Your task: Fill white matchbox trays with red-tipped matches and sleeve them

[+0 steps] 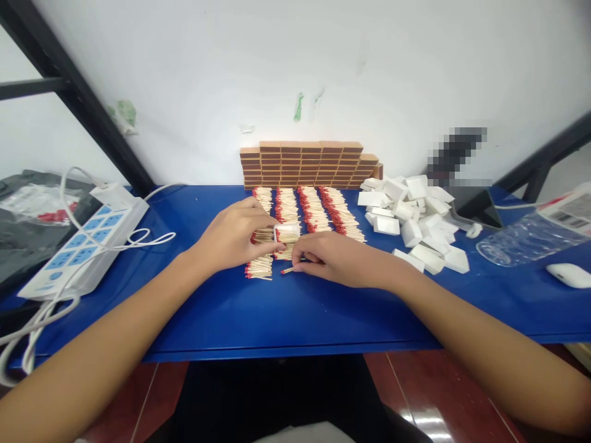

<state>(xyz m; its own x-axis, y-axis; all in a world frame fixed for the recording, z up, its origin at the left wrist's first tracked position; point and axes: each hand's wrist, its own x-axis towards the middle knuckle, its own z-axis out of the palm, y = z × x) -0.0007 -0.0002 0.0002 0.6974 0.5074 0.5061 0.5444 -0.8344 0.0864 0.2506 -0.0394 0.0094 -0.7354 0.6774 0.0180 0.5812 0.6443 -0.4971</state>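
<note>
My left hand (235, 234) grips a small white matchbox tray (287, 228) between thumb and fingers, with some matches lying in it. Close to its right, my right hand (330, 258) pinches a red-tipped match (288, 270) just above or on the blue table. Both hands are over the near part of long rows of matches (314, 209), whose red heads point left. My left fingers partly hide the leftmost row (259, 271).
Stacked brown matchboxes (302, 163) stand against the wall. A heap of white trays (415, 215) lies right of the rows, near a plastic bottle (530, 237) and a white mouse-like object (570, 275). A power strip (87, 246) with cables occupies the left of the blue table (277, 326).
</note>
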